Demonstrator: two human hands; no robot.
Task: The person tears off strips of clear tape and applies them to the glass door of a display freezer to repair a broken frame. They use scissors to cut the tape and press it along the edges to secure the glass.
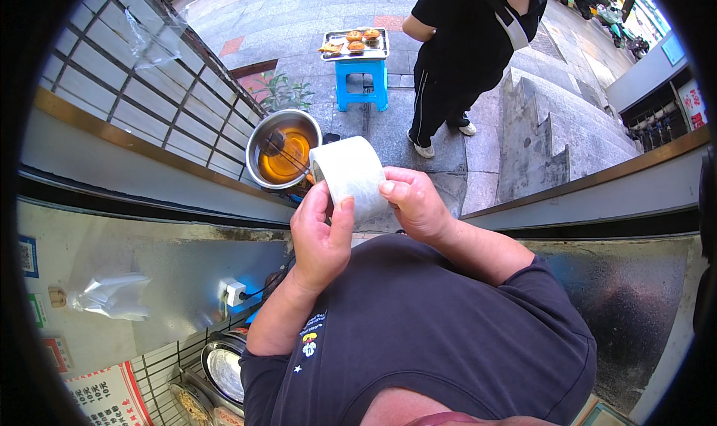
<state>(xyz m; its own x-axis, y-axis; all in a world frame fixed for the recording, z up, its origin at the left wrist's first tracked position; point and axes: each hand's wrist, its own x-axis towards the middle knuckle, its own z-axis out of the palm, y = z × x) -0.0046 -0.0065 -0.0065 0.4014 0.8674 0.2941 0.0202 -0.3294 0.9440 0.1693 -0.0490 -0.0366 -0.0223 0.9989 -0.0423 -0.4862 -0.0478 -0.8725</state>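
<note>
A wide white roll, looking like tape (346,169), is held up at the middle of the view. My left hand (323,239) grips its left side with thumb and fingers. My right hand (411,202) pinches its right edge, thumb on the near face. Just behind the roll stands a steel pot (256,149) of orange-brown liquid (291,168), with a dark-handled wire utensil resting in it.
A blue stool (361,78) bears a tray (336,37) of several fried items. A person in black (470,52) stands at stone steps (560,127). A plug (235,293), hanging bags (112,295) and round cookers (224,366) are at left.
</note>
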